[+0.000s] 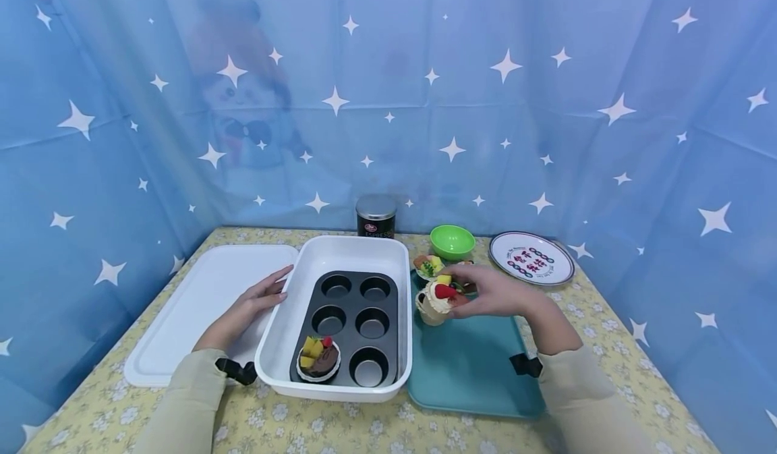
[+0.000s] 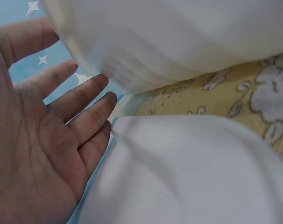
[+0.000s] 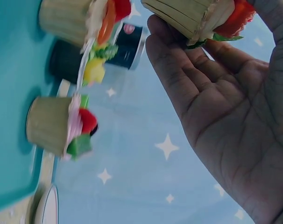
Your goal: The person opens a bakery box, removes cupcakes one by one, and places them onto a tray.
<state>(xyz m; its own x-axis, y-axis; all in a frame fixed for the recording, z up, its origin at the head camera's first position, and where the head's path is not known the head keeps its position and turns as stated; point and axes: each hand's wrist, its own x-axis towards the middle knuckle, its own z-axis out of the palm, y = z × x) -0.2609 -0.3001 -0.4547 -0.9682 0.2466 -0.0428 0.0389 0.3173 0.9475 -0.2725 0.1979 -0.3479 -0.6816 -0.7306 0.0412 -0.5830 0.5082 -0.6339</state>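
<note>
My right hand (image 1: 494, 289) grips a cupcake (image 3: 193, 18) in a tan case, with red topping and green leaf; the head view mostly hides it. Close by its fingertips is a cream-topped cupcake (image 1: 432, 305) with a strawberry. More cupcakes stand on the teal tray (image 1: 479, 366), one with pink cream (image 3: 50, 121). Straight and spread, the fingers of my left hand (image 1: 245, 312) lie at the left wall of a white deep pan (image 1: 340, 393). Inside it sits a dark muffin tin (image 1: 352, 305), with a chocolate cupcake (image 1: 319, 359) in its front-left cup.
A white flat tray (image 1: 200, 305) lies left of the pan, under my left forearm. Along the back stand an espresso tin (image 1: 376, 216), a green bowl (image 1: 452, 241) and a white patterned plate (image 1: 552, 258). Blue star-printed curtain (image 1: 425, 123) hangs behind the flowered tablecloth.
</note>
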